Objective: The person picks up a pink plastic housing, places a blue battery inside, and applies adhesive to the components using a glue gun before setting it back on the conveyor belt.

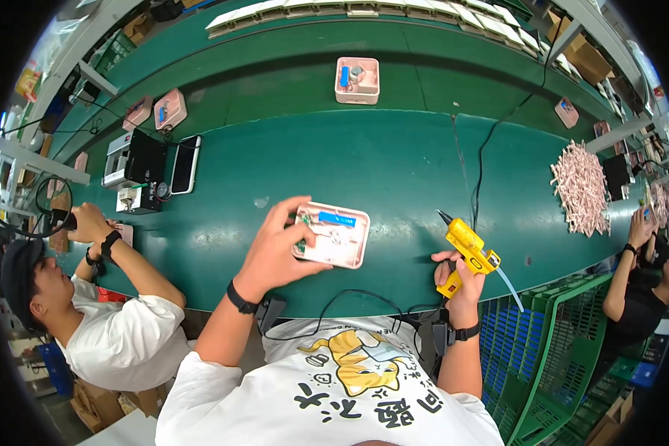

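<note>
In the head view, my left hand (279, 251) clamps the pink casing (354, 241) above the green table (260, 160), long axis crosswise; to its right, apart, my right hand (462, 285) grips a yellow glue gun (467, 241), nozzle angled forward-left.

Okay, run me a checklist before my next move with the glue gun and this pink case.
1. Grip on the pink case: ok, the left hand holds it.
2. Glue gun in hand: ok, held by the right hand.
3. Glue stick loaded: ok, it sticks out of the gun's rear.
4. Fingers out of the case: not ok, a left digit reaches in over the rim.
5. Blue part firmly fixed: cannot tell.
6. Gun hot: cannot tell.
</note>
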The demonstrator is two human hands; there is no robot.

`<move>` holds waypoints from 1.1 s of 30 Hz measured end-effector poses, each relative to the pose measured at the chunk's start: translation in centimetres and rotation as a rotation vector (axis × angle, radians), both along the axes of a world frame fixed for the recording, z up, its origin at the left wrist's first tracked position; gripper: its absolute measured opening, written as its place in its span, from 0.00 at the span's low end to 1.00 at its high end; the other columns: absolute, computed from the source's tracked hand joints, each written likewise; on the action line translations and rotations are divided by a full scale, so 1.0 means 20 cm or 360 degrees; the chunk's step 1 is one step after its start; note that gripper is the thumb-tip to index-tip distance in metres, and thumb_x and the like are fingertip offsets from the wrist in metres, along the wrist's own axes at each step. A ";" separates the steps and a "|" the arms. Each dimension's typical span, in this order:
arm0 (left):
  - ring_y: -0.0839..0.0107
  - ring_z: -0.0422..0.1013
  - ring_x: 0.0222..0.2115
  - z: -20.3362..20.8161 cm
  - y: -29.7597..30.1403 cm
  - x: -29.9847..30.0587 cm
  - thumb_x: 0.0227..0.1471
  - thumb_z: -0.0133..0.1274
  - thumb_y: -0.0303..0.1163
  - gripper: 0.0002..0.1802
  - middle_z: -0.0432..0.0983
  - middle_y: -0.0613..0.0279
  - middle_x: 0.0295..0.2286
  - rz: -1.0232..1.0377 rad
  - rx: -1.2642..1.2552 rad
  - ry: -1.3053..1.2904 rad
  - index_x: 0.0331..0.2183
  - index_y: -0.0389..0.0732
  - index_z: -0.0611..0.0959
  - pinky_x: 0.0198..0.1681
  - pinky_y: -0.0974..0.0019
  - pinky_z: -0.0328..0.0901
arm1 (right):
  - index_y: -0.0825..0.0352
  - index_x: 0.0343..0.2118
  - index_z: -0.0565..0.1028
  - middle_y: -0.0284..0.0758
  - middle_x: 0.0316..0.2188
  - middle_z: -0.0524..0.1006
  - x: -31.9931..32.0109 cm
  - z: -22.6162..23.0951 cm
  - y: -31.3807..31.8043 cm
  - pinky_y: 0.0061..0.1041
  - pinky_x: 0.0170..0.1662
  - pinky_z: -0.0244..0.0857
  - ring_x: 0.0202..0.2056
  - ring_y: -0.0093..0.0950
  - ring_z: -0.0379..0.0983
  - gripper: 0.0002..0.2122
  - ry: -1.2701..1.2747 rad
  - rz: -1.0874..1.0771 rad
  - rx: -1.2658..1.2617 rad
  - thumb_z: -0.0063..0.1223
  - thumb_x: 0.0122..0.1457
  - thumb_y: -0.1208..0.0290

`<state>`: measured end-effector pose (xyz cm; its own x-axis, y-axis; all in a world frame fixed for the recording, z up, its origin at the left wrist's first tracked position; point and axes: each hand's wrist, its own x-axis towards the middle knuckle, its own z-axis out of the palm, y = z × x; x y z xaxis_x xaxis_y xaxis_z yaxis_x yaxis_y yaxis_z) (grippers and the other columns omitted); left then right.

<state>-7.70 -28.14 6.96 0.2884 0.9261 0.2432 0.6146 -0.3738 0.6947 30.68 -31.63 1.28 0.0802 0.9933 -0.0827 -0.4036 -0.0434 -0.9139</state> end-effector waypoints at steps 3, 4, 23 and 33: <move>0.48 0.77 0.55 0.05 -0.04 0.05 0.41 0.82 0.37 0.23 0.75 0.44 0.59 -0.0099 -0.0029 0.0013 0.29 0.42 0.80 0.55 0.50 0.75 | 0.68 0.46 0.73 0.56 0.43 0.84 -0.02 0.01 0.01 0.30 0.30 0.68 0.23 0.26 0.70 0.10 0.0002 -0.0007 0.0004 0.55 0.71 0.66; 0.50 0.78 0.53 0.06 -0.05 0.06 0.42 0.81 0.37 0.23 0.77 0.46 0.58 -0.0122 -0.0034 0.0022 0.30 0.42 0.81 0.53 0.52 0.75 | 0.68 0.46 0.73 0.56 0.43 0.84 -0.02 0.01 0.01 0.30 0.30 0.68 0.23 0.26 0.70 0.10 -0.0002 -0.0013 -0.0010 0.55 0.71 0.66; 0.62 0.83 0.43 0.09 -0.03 0.11 0.55 0.73 0.29 0.11 0.88 0.58 0.46 -0.0110 -0.0055 0.0015 0.32 0.39 0.84 0.46 0.57 0.77 | 0.69 0.50 0.77 0.48 0.43 0.86 -0.10 0.18 -0.08 0.26 0.34 0.72 0.31 0.30 0.80 0.12 -0.0043 0.0557 -0.0080 0.59 0.69 0.68; 0.62 0.84 0.49 -0.31 -0.14 0.30 0.73 0.53 0.19 0.06 0.77 0.47 0.51 0.0444 -0.0354 -0.1410 0.44 0.35 0.71 0.54 0.61 0.79 | 0.71 0.53 0.82 0.39 0.39 0.88 -0.40 0.39 0.00 0.30 0.40 0.77 0.37 0.32 0.84 0.17 -0.1021 0.0984 -0.0196 0.61 0.71 0.62</move>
<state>-1.78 -31.03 0.73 -0.1543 0.9850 0.0771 -0.1220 -0.0964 0.9878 22.73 -31.72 8.99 -0.3985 0.8615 -0.3146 0.3104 -0.1960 -0.9302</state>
